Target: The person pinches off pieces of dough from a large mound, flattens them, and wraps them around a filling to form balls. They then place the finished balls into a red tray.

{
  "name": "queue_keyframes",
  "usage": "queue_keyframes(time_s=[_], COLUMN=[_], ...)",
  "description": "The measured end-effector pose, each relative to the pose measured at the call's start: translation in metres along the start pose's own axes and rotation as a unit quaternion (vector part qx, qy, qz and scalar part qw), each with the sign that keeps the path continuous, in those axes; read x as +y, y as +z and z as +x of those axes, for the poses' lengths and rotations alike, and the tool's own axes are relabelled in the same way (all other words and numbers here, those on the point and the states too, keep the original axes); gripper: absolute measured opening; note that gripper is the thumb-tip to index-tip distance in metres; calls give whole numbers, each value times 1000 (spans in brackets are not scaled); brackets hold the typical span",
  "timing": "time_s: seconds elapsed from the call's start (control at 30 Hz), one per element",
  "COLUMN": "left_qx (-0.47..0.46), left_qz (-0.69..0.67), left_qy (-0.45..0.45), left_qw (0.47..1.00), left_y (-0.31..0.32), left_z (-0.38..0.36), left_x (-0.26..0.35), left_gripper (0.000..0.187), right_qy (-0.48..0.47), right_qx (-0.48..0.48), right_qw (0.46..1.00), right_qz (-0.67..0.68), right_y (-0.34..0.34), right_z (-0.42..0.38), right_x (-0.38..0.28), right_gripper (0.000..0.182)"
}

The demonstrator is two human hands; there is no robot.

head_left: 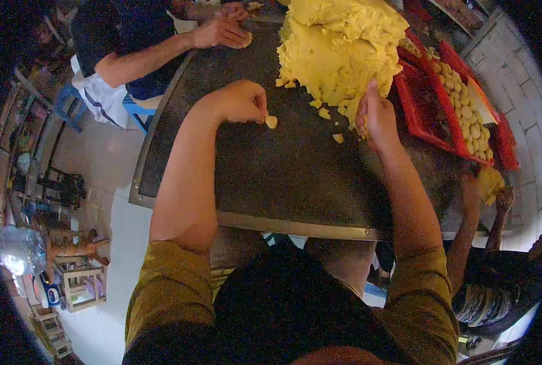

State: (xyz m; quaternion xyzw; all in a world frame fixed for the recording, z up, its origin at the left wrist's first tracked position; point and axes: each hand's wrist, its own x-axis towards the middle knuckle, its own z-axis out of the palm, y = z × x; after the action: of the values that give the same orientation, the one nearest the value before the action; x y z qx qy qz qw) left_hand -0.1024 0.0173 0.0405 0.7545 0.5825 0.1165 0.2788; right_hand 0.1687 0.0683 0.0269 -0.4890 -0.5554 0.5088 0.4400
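A large mound of yellow dough [329,58] lies at the far side of the dark tabletop [271,176]. At its near right edge is my right hand [378,115], with the thumb up and the fingers curled into the dough. My left hand [242,102] is over the table, left of the mound, its fingertips closed on a small, flat, pale yellow dough piece [271,122]. Between my hands lie loose dough crumbs, among them one scrap [338,139] near the right hand. The curled fingers partly hide what the right hand grips.
Red trays [432,137] stand to the right, one holding several rows of round dough pieces [465,115]. At the upper left, a co-worker's hands [222,31] hold a small dough piece. Another person's hands [503,198] at lower right hold yellow dough [490,184]. A metal strip [295,227] edges the table.
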Motion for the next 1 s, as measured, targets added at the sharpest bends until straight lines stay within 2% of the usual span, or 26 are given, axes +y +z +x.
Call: queue_keyframes(time_s=[0.07,0.13,0.2,0.23,0.3,0.33,0.4,0.53,0.57,0.63,0.7,0.73,0.8,0.87,0.93,0.97,1.0], left_qx=[29,101,124,148,162,176,188,181,181,136,137,137,123,109,92,94,136], left_qz=[10,-9,14,41,36,32,36,95,96,84,75,65,82,99,50,53,46], left_qy=[0,26,9,-6,-10,-10,-21,-43,-40,-101,-97,-98,-73,-52,-68,-66,-40], left_qw=[1000,995,992,988,986,984,981,978,978,982,983,984,986,988,992,992,989], left_y=[-1,3,3,2,-1,-2,-1,0,1,3,5,5,5,3,1,1,2], left_z=[0,3,4,4,1,0,2,6,9,12,8,6,4,4,2,1,0], left_x=[-2,-12,-15,-13,-8,-7,-7,-15,-15,-12,-7,-4,-1,4,9,9,8], left_gripper=[15,15,15,14,13,13,14,15,15,16,16,16,15,15,16,16,17], right_qy=[-4,-6,-118,-117,-125,-125,-135,-133,-153,-175,-167,-171,-255,-266,-275,-297,-316], right_qx=[3,2,-12,-16,-114,-117,-22,-2,-23,-37,-87,-79,-41,-37,-39,-3,33], right_qw=[1000,1000,989,989,985,984,968,953,937,917,887,887,766,770,775,810,840], right_qz=[-8,-19,86,86,-43,-41,-211,-272,-315,-357,-421,-421,-588,-579,-568,-506,-440], right_y=[-3,-6,-8,-14,-21,-17,-12,-11,-15,-17,-11,-7,-1,-3,-5,-7,-8], right_z=[0,6,19,22,22,18,3,-7,5,11,12,8,-5,-11,-8,-5,-3], right_x=[0,8,26,28,28,26,17,1,11,21,25,23,18,16,17,20,21], right_gripper=[47,47,45,45,46,46,46,45,41,37,30,30,30,30,30,28,27])
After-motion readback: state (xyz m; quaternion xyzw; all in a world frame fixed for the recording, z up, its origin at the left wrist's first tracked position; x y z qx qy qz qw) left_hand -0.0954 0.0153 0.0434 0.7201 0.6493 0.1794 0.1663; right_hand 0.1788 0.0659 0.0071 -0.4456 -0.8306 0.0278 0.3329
